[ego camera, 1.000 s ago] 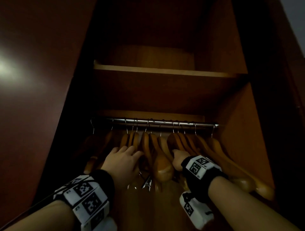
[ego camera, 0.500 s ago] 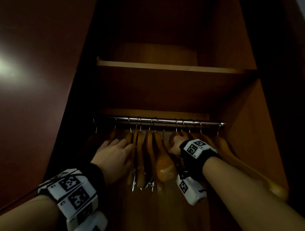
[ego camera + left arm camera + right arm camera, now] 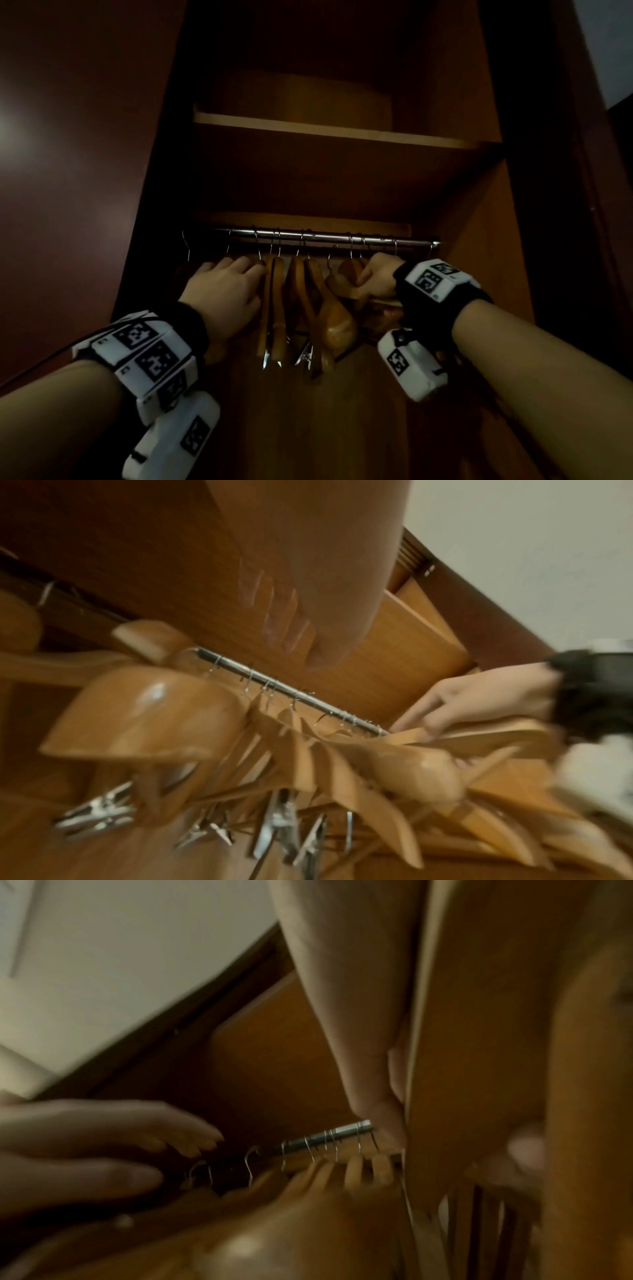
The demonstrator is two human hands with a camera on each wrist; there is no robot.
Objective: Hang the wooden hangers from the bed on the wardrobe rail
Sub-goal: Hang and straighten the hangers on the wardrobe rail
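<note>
Item: wooden hangers [image 3: 310, 298], a crowded row, all hooked on the wardrobe rail [image 3: 325, 236] by thin wire hooks, bodies swinging at mixed angles below it; several are carrying metal clips [image 3: 274, 829] on their lower bars.

Left hand [image 3: 224, 291]: we are reaching in at the left of the row with fingers straight and spread, laid against the hangers there, gripping nothing.

Right hand [image 3: 378, 279]: we are curling its fingers [image 3: 416, 715] round the shoulders of the hangers [image 3: 428, 737] at the right end, just under the rail.

Location: wardrobe interior, a shelf [image 3: 325, 132] above the rail. The bed is out of view, so we cannot tell whether any hangers remain there.

Handling, as we are judging it: stiff, light, lacquered and somewhat slick; the wood will not bend, but the hooks are turning freely and catching on neighbours, and the clips may snag. We are recommending a hold at the neck or upper shoulder, close under the hook, sliding a few at a time along the rail.

Step in hand, likely: spacing and straightening the hung row.
</note>
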